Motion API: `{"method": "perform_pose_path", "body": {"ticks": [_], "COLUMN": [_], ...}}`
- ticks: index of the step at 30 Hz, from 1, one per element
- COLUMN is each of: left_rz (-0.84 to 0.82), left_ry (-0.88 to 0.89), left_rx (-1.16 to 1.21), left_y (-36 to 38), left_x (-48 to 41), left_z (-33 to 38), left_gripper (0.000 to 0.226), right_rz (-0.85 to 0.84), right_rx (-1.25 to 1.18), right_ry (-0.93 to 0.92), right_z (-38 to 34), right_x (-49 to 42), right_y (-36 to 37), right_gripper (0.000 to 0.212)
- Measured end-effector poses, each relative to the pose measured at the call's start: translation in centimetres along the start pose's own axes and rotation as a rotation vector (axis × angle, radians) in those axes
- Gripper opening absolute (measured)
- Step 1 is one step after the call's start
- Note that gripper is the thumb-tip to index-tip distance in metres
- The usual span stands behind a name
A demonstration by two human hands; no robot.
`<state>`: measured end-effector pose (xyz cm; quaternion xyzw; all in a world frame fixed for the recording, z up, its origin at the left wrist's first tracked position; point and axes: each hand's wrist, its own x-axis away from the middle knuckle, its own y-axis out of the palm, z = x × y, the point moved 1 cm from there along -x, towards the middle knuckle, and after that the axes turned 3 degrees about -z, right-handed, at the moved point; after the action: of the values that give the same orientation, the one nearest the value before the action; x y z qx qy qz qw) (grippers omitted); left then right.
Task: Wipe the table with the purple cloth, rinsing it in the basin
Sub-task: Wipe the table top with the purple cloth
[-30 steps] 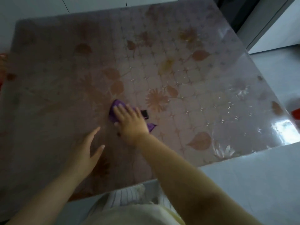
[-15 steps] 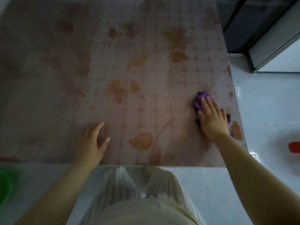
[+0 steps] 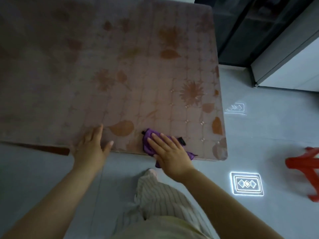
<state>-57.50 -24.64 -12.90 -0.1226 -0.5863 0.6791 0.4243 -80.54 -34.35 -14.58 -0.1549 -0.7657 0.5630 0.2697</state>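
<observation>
A: Left hand (image 3: 89, 149)?
B: Flat on desk (image 3: 120, 66) edge, lower centre-left; fingers (image 3: 96, 135) straight, thumb out.
A: Purple cloth (image 3: 147, 138)?
B: Bunched, black tabs showing, at desk's near edge, lower centre, one corner overhanging. Right hand (image 3: 170, 156) presses it, fingers straight, slightly spread.

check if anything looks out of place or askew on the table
Little stands out. The purple cloth is bunched under the right hand, one corner hanging past the near edge of the table. Left of the left hand, a dark brown strip shows along that edge, where the pattern stops short.
</observation>
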Motion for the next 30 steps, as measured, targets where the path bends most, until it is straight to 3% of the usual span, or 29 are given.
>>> {"method": "perform_pose_path", "body": {"ticks": [4, 6, 8, 10, 12, 16, 19, 22, 25, 30], "left_rz": [-0.007, 0.021, 0.039, 0.053, 0.073, 0.189, 0.238, 0.275, 0.267, 0.355], "left_ry": [-0.003, -0.02, -0.04, -0.022, 0.001, 0.068, 0.098, 0.049, -0.04, -0.467], "left_rx": [-0.016, -0.017, -0.021, 0.013, 0.053, 0.13, 0.336, 0.414, 0.372, 0.27], "left_y": [0.5, 0.5, 0.4, 0.7, 1.3, 2.1, 2.8, 4.2, 6.7, 8.7], "left_x": [0.8, 1.9, 3.4, 4.8, 5.7, 5.0, 3.8, 3.0, 3.3, 5.9], "left_z": [0.4, 0.9, 2.0, 3.6, 5.7, 10.1, 14.3, 19.1, 23.2, 27.5], "left_gripper": [0.068, 0.069, 0.068, 0.068, 0.07, 0.066, 0.057, 0.056, 0.062, 0.067], "right_rz": [-0.03, 0.028, 0.011, -0.003, -0.022, -0.152, -0.193, -0.083, -0.169, -0.222], "right_rx": [-0.018, -0.046, -0.108, -0.119, -0.092, -0.014, 0.036, 0.12, 0.156, 0.146], "right_ry": [0.115, 0.237, 0.416, 0.45, 0.269, -0.263, -0.484, -0.5, -0.418, -0.518], "right_z": [9.4, 13.2, 14.7, 12.7, 8.3, 0.0, 4.7, 14.2, 21.1, 22.0], "right_x": [4.7, 3.6, 0.4, -3.0, -5.7, -3.8, -0.6, 0.1, -1.6, -4.6], "right_y": [-1.1, -2.7, -4.1, -4.9, -4.2, -1.9, -1.6, -3.0, -5.3, -6.6], "right_gripper": [0.063, 0.057, 0.054, 0.054, 0.055, 0.058, 0.052, 0.05, 0.05, 0.06]}}
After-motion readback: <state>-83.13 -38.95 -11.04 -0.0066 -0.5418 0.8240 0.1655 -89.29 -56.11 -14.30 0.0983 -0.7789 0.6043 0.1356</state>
